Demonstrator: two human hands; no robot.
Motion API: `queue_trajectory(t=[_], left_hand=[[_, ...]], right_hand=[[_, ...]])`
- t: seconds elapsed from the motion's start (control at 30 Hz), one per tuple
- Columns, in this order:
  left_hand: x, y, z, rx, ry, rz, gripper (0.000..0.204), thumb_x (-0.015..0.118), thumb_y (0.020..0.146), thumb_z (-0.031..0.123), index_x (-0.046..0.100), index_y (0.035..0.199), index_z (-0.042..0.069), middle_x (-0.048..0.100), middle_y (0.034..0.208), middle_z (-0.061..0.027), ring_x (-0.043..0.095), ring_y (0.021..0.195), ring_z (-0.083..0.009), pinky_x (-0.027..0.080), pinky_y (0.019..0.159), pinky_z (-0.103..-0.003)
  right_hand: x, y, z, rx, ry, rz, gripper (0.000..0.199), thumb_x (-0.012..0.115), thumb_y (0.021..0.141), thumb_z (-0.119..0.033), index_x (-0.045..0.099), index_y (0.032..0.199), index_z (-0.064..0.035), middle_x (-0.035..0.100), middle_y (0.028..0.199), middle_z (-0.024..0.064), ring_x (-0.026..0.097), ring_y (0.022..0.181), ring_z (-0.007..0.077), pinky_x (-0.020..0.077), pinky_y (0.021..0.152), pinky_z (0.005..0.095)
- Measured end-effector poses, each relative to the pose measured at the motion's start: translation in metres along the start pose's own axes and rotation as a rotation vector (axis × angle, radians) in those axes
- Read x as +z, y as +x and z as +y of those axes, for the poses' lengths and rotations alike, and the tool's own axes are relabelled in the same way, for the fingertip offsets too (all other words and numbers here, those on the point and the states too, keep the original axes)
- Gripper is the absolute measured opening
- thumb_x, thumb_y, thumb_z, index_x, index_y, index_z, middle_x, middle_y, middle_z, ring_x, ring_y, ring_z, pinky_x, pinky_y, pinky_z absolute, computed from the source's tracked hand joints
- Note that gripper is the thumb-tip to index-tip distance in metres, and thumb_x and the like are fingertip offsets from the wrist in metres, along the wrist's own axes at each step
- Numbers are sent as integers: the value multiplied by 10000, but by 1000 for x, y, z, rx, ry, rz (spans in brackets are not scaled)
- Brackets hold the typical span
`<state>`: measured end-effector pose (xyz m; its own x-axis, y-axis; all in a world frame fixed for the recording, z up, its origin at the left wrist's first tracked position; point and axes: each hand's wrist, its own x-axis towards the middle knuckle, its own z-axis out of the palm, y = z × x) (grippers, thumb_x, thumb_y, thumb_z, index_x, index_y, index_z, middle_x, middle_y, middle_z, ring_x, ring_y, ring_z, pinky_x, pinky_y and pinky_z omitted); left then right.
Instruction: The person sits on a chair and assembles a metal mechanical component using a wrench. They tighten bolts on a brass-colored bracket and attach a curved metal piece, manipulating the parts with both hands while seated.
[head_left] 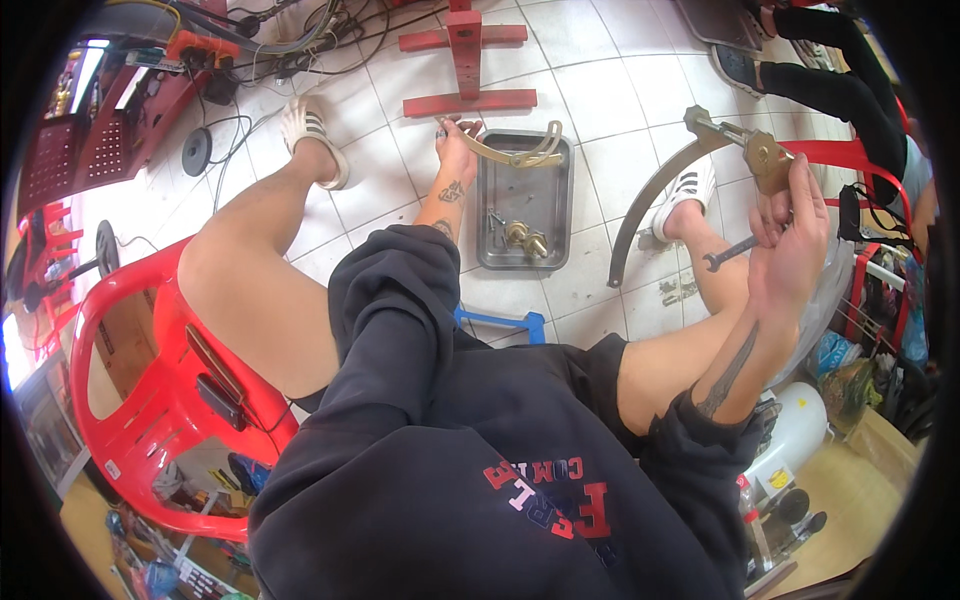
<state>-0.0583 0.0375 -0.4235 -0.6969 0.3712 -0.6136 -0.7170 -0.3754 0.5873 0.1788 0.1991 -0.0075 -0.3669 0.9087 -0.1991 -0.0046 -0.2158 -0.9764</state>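
Note:
My left hand (457, 146), out over the far left side of a dark metal tray (484, 215), closes on one end of a curved brass-coloured bracket (492, 152). The bracket's slotted, looped end reaches across the tray. Raised at the right, my right hand (793, 215) grips a brass-coloured plate (768, 162) joined by a rod and a block to a long curved metal arm (640, 205). An open-ended wrench (730, 254) also sticks out from this hand, its jaw toward my knee. In the tray's near part lie brass-coloured round fittings (526, 240) and several small bolts (494, 218).
A red metal stand (466, 60) is on the tiled floor beyond the tray. Red plastic chairs (150, 440) flank me. A blue frame (505, 320) stands between my legs. Cables (300, 50) run at far left. Another person's dark-clothed leg (838, 90) is at far right.

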Motion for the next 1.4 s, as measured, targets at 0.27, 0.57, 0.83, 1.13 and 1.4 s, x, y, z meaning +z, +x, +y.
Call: queue_trajectory(t=[0.27, 0.57, 0.83, 1.13, 1.4], left_hand=[[-27, 34, -35, -38, 161, 157, 368, 321, 1078, 325, 479, 1336, 115, 599, 1318, -100, 592, 1091, -213, 484, 879, -364], [-51, 46, -15, 245, 658, 599, 690, 478, 982, 476, 395, 1422, -48, 535, 1313, -299, 547, 1203, -378, 414, 1025, -448], [156, -163, 167, 249, 198, -2, 393, 491, 969, 213, 503, 1275, -33, 655, 1039, -109, 614, 838, -135, 486, 699, -296], [29, -338, 337, 782, 685, -298, 242, 527, 831, 43, 672, 1011, -30, 702, 894, -97, 663, 798, -149, 527, 722, -288], [-368, -206, 133, 147, 1391, 715, 362, 611, 864, 234, 613, 1158, 21, 635, 1097, -248, 619, 1027, -410, 492, 904, -468]], right_hand=[[7, 1, 4, 28, -2, 32, 212, 553, 1019, -246, 567, 873, -93, 355, 596, -66, 250, 467, 15, 197, 432, 204], [12, 2, 12, 40, -8, -32, 225, 549, 1022, -236, 604, 888, -64, 336, 590, -72, 240, 481, 20, 193, 433, 206], [-1, -19, -1, 10, -32, -51, 189, 570, 1011, -218, 570, 877, -84, 346, 613, -64, 259, 483, 26, 196, 424, 205], [-7, -6, 13, 28, -67, -74, 201, 560, 1016, -253, 567, 892, -94, 349, 617, -67, 273, 483, 27, 195, 411, 214], [-37, 30, 54, 98, -134, -89, 240, 534, 1027, -281, 551, 893, -82, 353, 635, -61, 261, 468, 42, 205, 406, 224]])
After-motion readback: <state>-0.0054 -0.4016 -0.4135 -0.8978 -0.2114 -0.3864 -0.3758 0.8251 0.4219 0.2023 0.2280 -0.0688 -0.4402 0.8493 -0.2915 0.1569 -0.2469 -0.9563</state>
